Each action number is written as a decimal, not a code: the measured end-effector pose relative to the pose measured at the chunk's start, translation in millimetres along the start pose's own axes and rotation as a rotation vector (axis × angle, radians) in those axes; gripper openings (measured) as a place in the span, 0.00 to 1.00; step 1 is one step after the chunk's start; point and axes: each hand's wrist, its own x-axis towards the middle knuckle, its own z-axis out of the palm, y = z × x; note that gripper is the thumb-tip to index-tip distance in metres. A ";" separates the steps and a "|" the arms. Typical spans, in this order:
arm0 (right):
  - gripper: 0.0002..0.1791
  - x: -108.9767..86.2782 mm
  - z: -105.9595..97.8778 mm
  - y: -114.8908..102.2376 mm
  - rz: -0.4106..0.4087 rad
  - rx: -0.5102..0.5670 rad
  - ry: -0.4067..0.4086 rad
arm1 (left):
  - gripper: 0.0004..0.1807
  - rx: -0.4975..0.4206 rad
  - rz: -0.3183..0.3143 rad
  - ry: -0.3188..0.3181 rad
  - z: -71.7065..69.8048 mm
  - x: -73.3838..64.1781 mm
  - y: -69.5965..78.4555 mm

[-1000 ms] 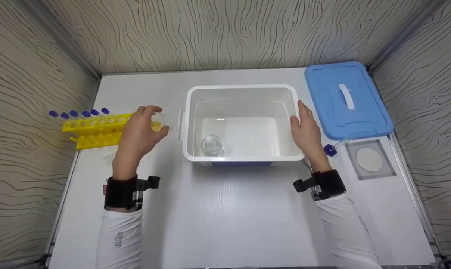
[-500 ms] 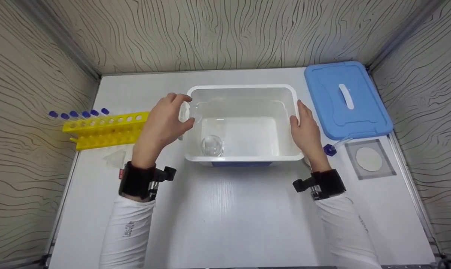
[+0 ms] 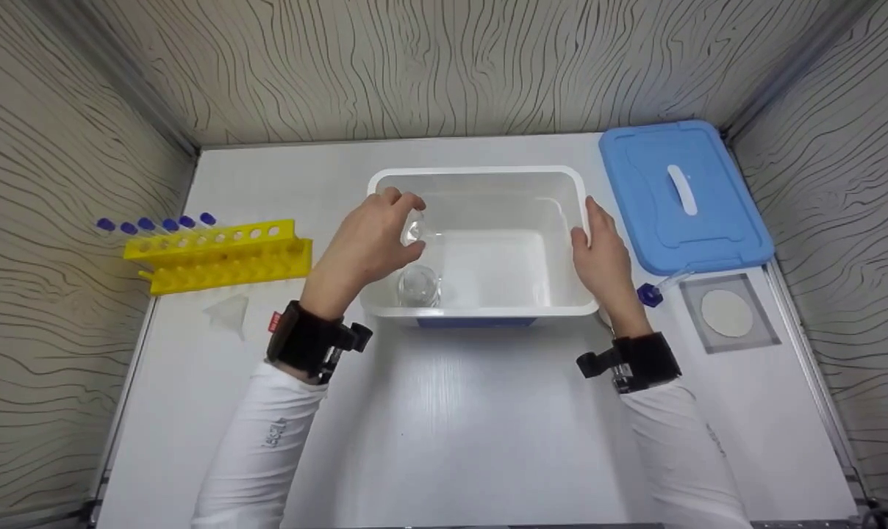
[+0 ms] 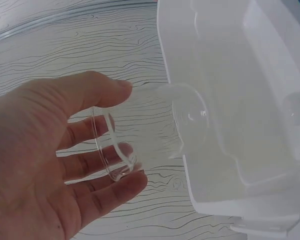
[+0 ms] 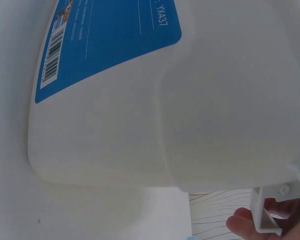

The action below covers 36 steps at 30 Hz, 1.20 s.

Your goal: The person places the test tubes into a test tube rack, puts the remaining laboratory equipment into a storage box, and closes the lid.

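Note:
My left hand (image 3: 370,239) grips a clear beaker (image 4: 191,117) between thumb and fingers, over the left side of a white plastic storage box (image 3: 481,312). In the left wrist view the beaker lies tilted on its side, its base toward the box. Inside the box, at the front left corner, stands another clear glass vessel (image 3: 417,286). At the box's right end, my right hand (image 3: 604,257) holds the side near the rim. The right wrist view shows its fingertips behind a white latch (image 5: 262,212); much of that hand is hidden.
A yellow test tube rack (image 3: 220,257) with several blue-capped tubes stands left. A clear funnel-like piece (image 3: 228,314) lies before it. On the right are a blue lid (image 3: 690,198), a blue-capped tube (image 3: 650,294) and a grey square with a white disc (image 3: 728,314).
My left hand has carried the beaker rightward, from beside the yellow rack to over the box's left side. The right hand and the box have stayed in place.

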 end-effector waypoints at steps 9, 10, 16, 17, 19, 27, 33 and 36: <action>0.33 0.5 -0.3 0.3 0.015 -0.003 -0.003 | 0.27 0.040 0.024 -0.141 19.9 13.1 9.2; 0.33 0.5 -0.4 0.5 0.015 -0.003 -0.004 | 0.27 0.046 0.029 -0.158 22.2 14.4 10.1; 0.33 0.6 -0.3 1.0 0.011 -0.001 0.002 | 0.28 0.073 0.036 -0.250 36.7 21.6 13.9; 0.33 0.6 -0.1 1.1 0.011 -0.002 0.001 | 0.29 0.076 0.036 -0.264 39.1 22.5 14.1; 0.33 0.6 0.3 1.3 0.012 0.001 -0.001 | 0.29 0.081 0.030 -0.295 43.2 24.0 14.5; 0.33 0.5 -0.1 0.2 0.012 0.002 -0.002 | 0.30 0.071 0.036 -0.373 57.6 29.2 16.0; 0.33 0.4 0.9 -0.1 0.002 0.007 0.007 | 0.30 0.081 0.039 -0.419 68.5 33.2 13.8; 0.33 0.7 1.6 0.6 0.006 0.008 0.006 | 0.29 0.089 0.048 -0.434 75.0 33.7 11.6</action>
